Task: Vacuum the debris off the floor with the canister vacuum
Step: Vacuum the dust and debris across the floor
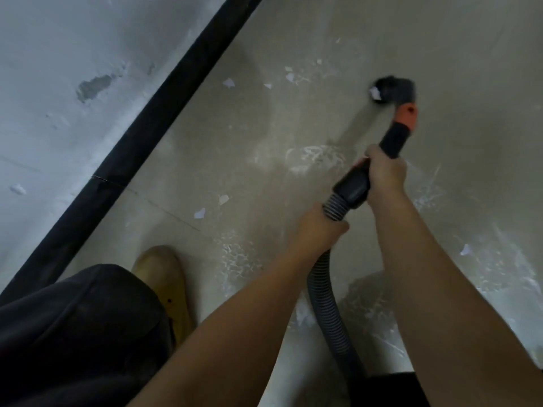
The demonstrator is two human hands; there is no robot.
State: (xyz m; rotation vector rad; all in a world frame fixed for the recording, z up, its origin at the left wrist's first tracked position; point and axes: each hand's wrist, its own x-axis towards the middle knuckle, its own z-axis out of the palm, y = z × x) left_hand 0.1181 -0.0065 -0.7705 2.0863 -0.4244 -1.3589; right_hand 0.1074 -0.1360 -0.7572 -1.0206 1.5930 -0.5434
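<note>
Progress entry, floor vacuuming, partly done by the look of it.

Right hand (pixel 385 171): fingers wrapped round the black handle (pixel 357 186) of the vacuum wand, arm extended forward.

Left hand (pixel 318 227): gripping the ribbed grey hose (pixel 323 304) just below the handle cuff; the hose trails down toward the lower edge of the view. Canister itself: not in view.

Nozzle (pixel 390 88): dark head beyond an orange collar (pixel 407 113), blurred, at the floor (pixel 470 69). One white scrap (pixel 373 92) sits at its mouth, apparently being drawn in.

Debris outstanding: paper-like white bits (pixel 289 76) just left of the nozzle, a further scrap (pixel 228 82) nearer the black baseboard (pixel 147 136), two pieces (pixel 199 213) closer to the person's tan shoe (pixel 164 283), and one piece (pixel 465 249) to the right of the right forearm. White dusty scuffs and smears (pixel 314 157) across the middle and lower right of the floor; whether these are loose dust or marks cannot be told.

Assessment: pickup under way at the far patch, with most visible scraps not yet collected. Remaining work seems to be the cluster beside the nozzle, then the near pieces by the shoe and the right-hand piece.
</note>
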